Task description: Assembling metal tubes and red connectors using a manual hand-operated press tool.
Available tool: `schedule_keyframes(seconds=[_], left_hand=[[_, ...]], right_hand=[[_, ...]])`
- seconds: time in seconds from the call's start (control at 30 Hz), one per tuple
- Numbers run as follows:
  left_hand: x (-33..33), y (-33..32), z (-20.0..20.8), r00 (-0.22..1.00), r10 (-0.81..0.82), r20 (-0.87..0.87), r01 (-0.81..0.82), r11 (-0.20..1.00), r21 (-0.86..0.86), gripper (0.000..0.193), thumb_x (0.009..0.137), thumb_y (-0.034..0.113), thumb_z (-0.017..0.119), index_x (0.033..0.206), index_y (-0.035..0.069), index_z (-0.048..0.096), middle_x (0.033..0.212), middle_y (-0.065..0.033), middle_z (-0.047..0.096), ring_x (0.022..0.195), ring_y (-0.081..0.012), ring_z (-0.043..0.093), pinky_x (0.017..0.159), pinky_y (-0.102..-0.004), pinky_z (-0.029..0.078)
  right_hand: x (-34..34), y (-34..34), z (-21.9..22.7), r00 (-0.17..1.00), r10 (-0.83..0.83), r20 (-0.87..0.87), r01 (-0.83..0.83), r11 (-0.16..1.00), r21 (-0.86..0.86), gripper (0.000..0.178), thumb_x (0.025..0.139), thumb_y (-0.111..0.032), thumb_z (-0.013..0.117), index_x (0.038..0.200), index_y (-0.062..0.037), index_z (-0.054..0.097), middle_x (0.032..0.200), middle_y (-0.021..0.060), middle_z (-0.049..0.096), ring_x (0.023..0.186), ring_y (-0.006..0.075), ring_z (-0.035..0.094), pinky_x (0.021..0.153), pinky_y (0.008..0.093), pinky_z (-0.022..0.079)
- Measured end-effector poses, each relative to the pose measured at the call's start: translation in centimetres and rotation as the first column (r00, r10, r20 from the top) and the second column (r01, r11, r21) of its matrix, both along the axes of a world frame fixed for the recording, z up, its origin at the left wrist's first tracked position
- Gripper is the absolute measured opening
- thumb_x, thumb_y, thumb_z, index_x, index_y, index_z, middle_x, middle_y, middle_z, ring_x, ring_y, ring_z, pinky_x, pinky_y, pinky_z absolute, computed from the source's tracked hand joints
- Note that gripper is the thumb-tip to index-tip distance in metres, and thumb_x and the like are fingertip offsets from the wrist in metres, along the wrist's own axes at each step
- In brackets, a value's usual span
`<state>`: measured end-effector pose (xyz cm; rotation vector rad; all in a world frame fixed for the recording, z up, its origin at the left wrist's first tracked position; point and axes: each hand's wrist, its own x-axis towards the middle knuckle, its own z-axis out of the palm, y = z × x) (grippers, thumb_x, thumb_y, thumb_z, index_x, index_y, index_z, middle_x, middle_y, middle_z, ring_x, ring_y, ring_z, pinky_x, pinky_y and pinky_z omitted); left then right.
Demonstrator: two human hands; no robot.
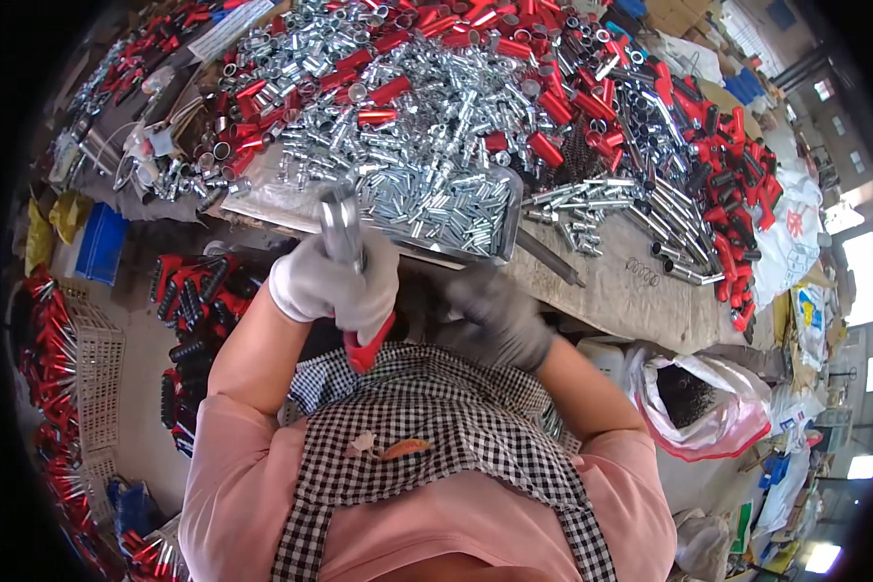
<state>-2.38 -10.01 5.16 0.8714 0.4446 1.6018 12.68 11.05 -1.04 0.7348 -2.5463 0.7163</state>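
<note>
My left hand, in a whitish glove, is closed around a shiny metal tube that stands up out of the fist. Below the same fist a red piece sticks out; whether it joins the tube is hidden by the glove. To the right is my right hand in a dark grey glove, near the bench edge and smeared by motion, so its grip is unclear. Just beyond both hands lies a metal tray full of small silvery pins.
Silvery fittings and red tubes are heaped on the bench. Red and black handles lie at right, a coil spring nearer. Crates and a blue bin stand left; an open white sack right.
</note>
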Motion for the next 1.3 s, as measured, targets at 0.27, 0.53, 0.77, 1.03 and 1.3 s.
schedule_keyframes(seconds=[0.27,0.53,0.77,1.03,1.3], left_hand=[[0.4,-1.5,-7.4,0.844,-0.513,-0.157,0.421,0.815,-0.399,0.011,0.071,0.0,0.068,0.07,-0.005,0.058,0.062,-0.0127,0.06,0.052,-0.0193,0.06,0.049,-0.031,0.049],[3.0,-2.6,-6.5,0.87,0.075,-0.488,-0.242,0.926,-0.29,0.03,0.096,0.026,0.059,0.113,0.0,0.054,0.079,-0.006,0.061,0.066,-0.0131,0.062,0.059,-0.0274,0.051],[3.4,-3.5,-4.5,0.543,0.342,-0.767,-0.605,0.792,-0.076,0.047,0.101,0.043,0.052,0.121,0.0,0.053,0.085,-0.008,0.06,0.075,-0.016,0.061,0.068,-0.0309,0.05],[2.8,-4.6,-5.1,0.386,0.249,-0.888,-0.657,0.75,-0.076,0.052,0.098,0.033,0.055,0.138,0.002,0.042,0.085,-0.0266,0.063,0.083,-0.0428,0.064,0.071,-0.0459,0.05],[1.2,-8.1,-5.4,0.354,0.537,-0.766,-0.715,0.683,0.149,0.06,0.096,0.029,0.059,0.143,-0.001,0.036,0.097,-0.0267,0.062,0.084,-0.0438,0.063,0.072,-0.0464,0.05]], right_hand=[[-4.6,13.8,-1.6,0.738,-0.669,0.089,0.529,0.656,0.538,0.03,0.081,-0.022,0.065,0.108,-0.0129,0.069,0.12,0.0157,0.061,0.096,0.0364,0.064,0.085,0.0452,0.052],[-4.3,12.6,0.0,0.643,-0.756,0.124,0.538,0.561,0.629,0.032,0.089,-0.024,0.056,0.118,-0.0103,0.062,0.107,0.0215,0.064,0.091,0.038,0.066,0.079,0.0461,0.053],[-4.1,8.2,1.6,0.904,-0.286,0.319,0.426,0.533,-0.73,0.016,0.097,-0.018,0.056,0.104,-0.0043,0.059,0.081,0.006,0.063,0.061,0.0108,0.056,0.054,0.0244,0.047],[-6.1,-4.7,6.6,0.671,0.263,0.693,0.267,0.786,-0.557,0.03,0.1,-0.031,0.058,0.111,-0.0037,0.063,0.101,0.0081,0.067,0.091,0.015,0.062,0.081,0.0307,0.05],[-14.0,-7.0,6.7,0.679,0.564,0.471,-0.358,0.813,-0.458,0.026,0.093,-0.028,0.065,0.111,-0.0087,0.065,0.123,0.0137,0.059,0.113,0.0302,0.059,0.095,0.0412,0.048]])
